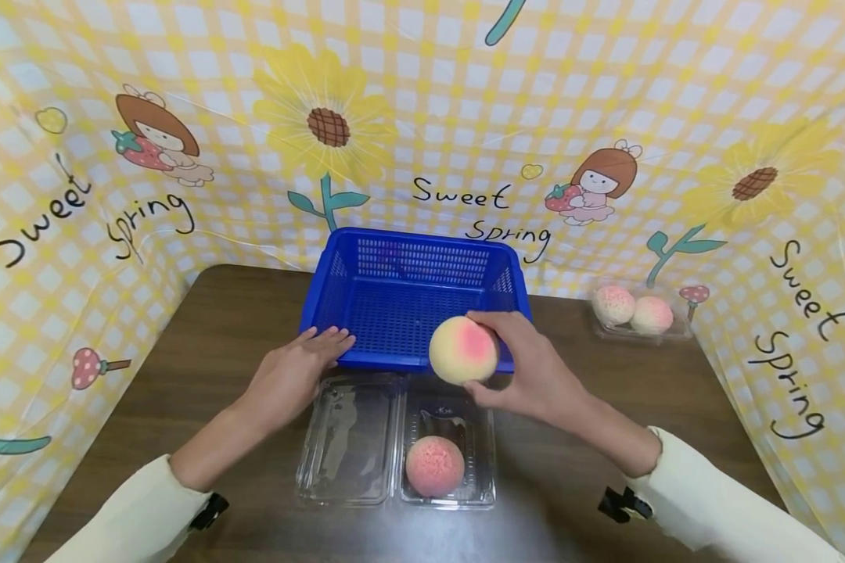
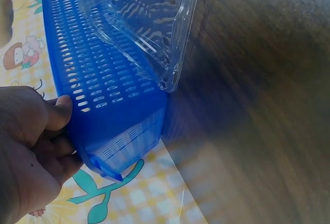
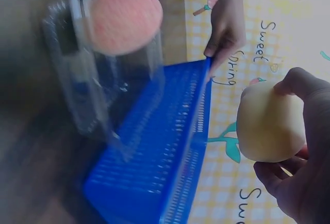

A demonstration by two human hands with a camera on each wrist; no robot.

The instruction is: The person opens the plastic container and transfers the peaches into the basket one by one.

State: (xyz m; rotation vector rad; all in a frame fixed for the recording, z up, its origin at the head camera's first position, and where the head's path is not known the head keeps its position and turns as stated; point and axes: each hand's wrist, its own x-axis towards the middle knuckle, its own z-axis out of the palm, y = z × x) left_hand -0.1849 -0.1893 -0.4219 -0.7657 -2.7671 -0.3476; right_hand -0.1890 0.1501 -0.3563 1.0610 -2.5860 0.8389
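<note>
My right hand [image 1: 538, 375] holds a pale yellow peach [image 1: 463, 352] with a pink blush above the front rim of a blue plastic basket [image 1: 415, 362]. Thumb and fingers grip the fruit from opposite sides in the right wrist view. At the basket's front left corner, my left hand [image 1: 292, 375] pinches the rim, its thumb [image 2: 63, 109] against the outer wall. Just in front of the basket lies an opened clear plastic clamshell box [image 1: 489, 485]. One pinker peach [image 1: 434, 467] sits in the near part of its right half; the left half is a bare lid [image 1: 348, 446].
At the back right of the brown wooden table [image 1: 204, 375] stands another clear box [image 1: 644, 335] with two peaches [image 1: 634, 309] inside. A yellow checked cloth [image 1: 436, 133] with printed flowers and lettering hangs around the back and both sides.
</note>
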